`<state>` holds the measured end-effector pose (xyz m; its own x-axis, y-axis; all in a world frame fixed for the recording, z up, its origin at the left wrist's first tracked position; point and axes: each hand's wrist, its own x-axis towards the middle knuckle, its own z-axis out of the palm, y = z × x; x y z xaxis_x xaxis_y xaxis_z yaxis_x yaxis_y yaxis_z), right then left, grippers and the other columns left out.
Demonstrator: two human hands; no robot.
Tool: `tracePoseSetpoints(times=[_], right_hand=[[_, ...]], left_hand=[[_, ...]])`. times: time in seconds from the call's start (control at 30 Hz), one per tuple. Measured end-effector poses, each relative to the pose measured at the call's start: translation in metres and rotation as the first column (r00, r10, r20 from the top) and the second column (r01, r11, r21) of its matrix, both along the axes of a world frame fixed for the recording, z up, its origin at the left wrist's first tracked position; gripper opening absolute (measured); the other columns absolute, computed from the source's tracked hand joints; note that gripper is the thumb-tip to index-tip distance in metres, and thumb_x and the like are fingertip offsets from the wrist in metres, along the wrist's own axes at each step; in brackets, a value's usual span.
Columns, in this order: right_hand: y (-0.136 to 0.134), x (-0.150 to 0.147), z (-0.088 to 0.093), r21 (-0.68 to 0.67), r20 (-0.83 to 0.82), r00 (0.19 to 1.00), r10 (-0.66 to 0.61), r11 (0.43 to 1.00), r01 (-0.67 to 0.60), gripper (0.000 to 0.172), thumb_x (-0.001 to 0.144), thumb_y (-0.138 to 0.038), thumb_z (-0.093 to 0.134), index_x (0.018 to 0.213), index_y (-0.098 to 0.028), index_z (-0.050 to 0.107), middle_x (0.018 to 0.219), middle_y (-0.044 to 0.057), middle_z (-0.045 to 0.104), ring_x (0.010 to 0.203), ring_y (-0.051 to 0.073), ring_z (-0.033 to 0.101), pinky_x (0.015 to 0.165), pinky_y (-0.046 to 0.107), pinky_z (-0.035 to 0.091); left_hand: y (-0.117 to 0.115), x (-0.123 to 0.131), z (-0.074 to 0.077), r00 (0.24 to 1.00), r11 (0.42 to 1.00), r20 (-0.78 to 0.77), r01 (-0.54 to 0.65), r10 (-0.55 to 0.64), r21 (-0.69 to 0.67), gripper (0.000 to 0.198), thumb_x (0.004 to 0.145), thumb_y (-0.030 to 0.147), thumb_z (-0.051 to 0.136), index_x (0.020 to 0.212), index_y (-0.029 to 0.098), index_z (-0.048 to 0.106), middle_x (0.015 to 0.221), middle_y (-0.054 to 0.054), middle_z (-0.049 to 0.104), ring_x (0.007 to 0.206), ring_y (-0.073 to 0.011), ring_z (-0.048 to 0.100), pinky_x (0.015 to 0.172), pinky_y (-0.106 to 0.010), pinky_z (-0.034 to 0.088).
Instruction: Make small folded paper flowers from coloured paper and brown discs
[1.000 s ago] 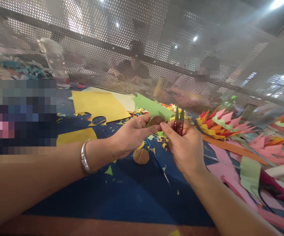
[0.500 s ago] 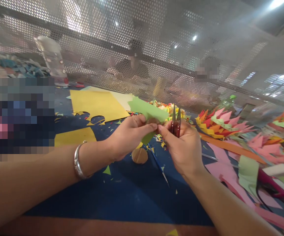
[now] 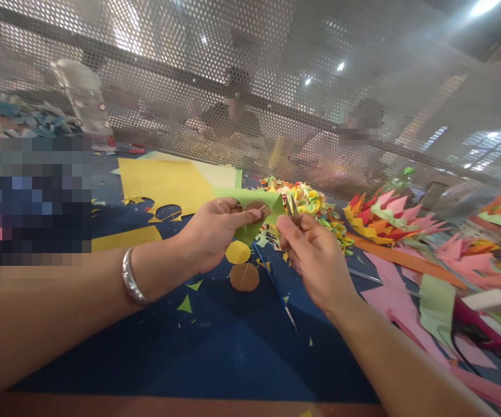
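Note:
My left hand [image 3: 215, 231] pinches a sheet of green paper [image 3: 271, 202], its thumb pressing a brown cardboard disc against it. In my right hand [image 3: 313, 255] is a pair of scissors [image 3: 293, 211], blades pointing up beside the paper's right edge; the fingers hide most of the handles. Just below the left hand lie a yellow paper circle [image 3: 237, 253] and a second brown cardboard disc [image 3: 244, 277] on the dark blue table [image 3: 215, 353]. A thin blue paintbrush or similar stick [image 3: 278, 289] lies slanted between my forearms.
Yellow sheets [image 3: 163, 179] with round cut-outs lie behind the left hand. Colourful paper scraps [image 3: 306, 200] pile up behind the right hand. Zigzag-cut paper strips [image 3: 398, 214] and a magenta tool [image 3: 480, 324] are at the right. A clear bottle [image 3: 85, 104] stands before the perforated metal screen [image 3: 167, 63].
My hands have drawn apart slightly. The scissors have turned and dropped toward the green paper, which now lies lower, with the cardboard disc on it more visible. The yellow circle has come into fuller view.

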<state>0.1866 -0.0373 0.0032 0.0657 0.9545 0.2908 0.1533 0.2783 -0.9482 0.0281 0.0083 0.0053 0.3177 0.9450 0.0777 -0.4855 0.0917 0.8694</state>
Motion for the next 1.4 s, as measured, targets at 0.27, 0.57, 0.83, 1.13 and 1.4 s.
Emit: tracePoseSetpoints(times=[0.27, 0.57, 0.83, 1.13, 1.4], right_hand=[[-0.004, -0.005, 0.000, -0.086, -0.136, 0.991, 0.014, 0.996, -0.026, 0.042, 0.088, -0.059, 0.060, 0.080, -0.019, 0.065, 0.060, -0.006, 0.042, 0.042, 0.005, 0.029, 0.038, 0.023, 0.017], [-0.006, -0.009, -0.001, -0.174, -0.186, 0.981, 0.052, 0.981, -0.085, 0.043, 0.089, -0.061, 0.058, 0.076, -0.020, 0.061, 0.056, -0.007, 0.035, 0.040, 0.004, 0.023, 0.037, 0.022, 0.013], [-0.008, -0.009, -0.001, -0.162, -0.213, 0.976, 0.049, 0.983, -0.085, 0.043, 0.088, -0.060, 0.061, 0.073, -0.020, 0.056, 0.054, -0.008, 0.034, 0.040, 0.005, 0.022, 0.036, 0.021, 0.013], [-0.008, -0.006, 0.002, -0.137, -0.157, 0.986, 0.049, 0.988, -0.071, 0.046, 0.086, -0.062, 0.062, 0.070, -0.020, 0.055, 0.053, -0.008, 0.033, 0.040, 0.005, 0.024, 0.036, 0.023, 0.013], [-0.007, -0.002, 0.004, -0.110, -0.072, 0.996, 0.055, 0.992, -0.063, 0.048, 0.086, -0.063, 0.062, 0.066, -0.020, 0.052, 0.052, -0.008, 0.029, 0.040, 0.005, 0.023, 0.037, 0.023, 0.012]], left_hand=[[-0.001, -0.001, 0.004, 0.997, 0.999, 0.076, -0.031, 0.029, 0.034, 0.004, 0.077, 0.010, 0.074, 0.081, 0.011, 0.074, 0.087, -0.005, 0.075, 0.083, -0.0117, 0.066, 0.083, -0.023, 0.048], [-0.010, 0.004, 0.000, 0.996, 0.998, 0.084, 0.035, -0.040, 0.059, 0.010, 0.078, 0.015, 0.075, 0.088, 0.011, 0.074, 0.091, -0.007, 0.075, 0.088, -0.0148, 0.068, 0.086, -0.026, 0.049], [-0.015, 0.005, -0.003, 0.992, 0.992, 0.077, 0.091, -0.098, 0.091, 0.011, 0.080, 0.014, 0.075, 0.091, 0.012, 0.075, 0.094, -0.007, 0.076, 0.087, -0.0138, 0.068, 0.085, -0.025, 0.049], [-0.012, 0.006, 0.000, 0.994, 0.993, 0.080, 0.060, -0.069, 0.106, 0.013, 0.077, 0.010, 0.077, 0.090, 0.012, 0.075, 0.090, -0.006, 0.077, 0.085, -0.0137, 0.071, 0.085, -0.024, 0.051], [-0.009, 0.003, 0.002, 0.993, 0.985, 0.091, 0.065, -0.080, 0.158, 0.015, 0.077, 0.007, 0.075, 0.090, 0.009, 0.070, 0.088, -0.007, 0.077, 0.084, -0.0145, 0.072, 0.084, -0.026, 0.053]])
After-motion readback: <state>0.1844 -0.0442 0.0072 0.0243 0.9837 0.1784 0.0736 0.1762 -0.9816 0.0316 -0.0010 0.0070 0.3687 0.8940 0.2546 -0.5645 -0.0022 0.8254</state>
